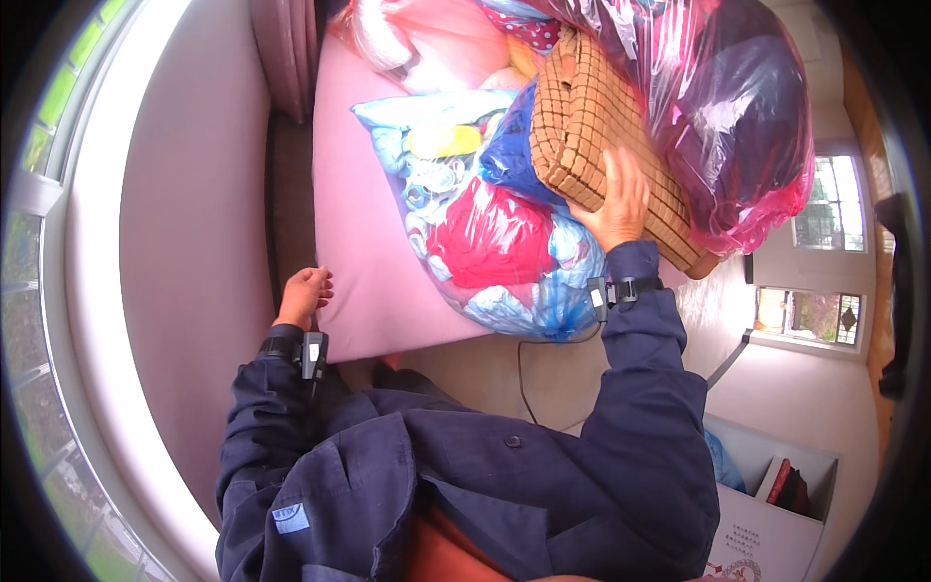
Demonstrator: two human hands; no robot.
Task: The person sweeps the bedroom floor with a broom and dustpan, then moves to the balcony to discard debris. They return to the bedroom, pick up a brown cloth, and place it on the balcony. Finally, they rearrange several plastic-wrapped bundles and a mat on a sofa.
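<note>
My right hand (618, 196) grips a folded bamboo-tile mat (578, 120), its fingers over the broad face and its thumb by the near edge. The mat lies tilted between a bulging pink plastic bag (734, 124) and a clear bluish plastic bag (451, 218). Through the clear bag show red cloth (502, 236), pale blue items and a yellow piece (445, 141). My left hand (305, 297) hangs at the left edge of the pink-covered bed (378, 305), fingers curled, with nothing visible in it.
A padded pinkish panel (193, 254) and a window (25, 291) run along the left. Another translucent pink bag (451, 36) sits at the back. A dark cable (521, 371) hangs from my right wrist device (598, 297). At lower right stands a white storage unit (771, 531).
</note>
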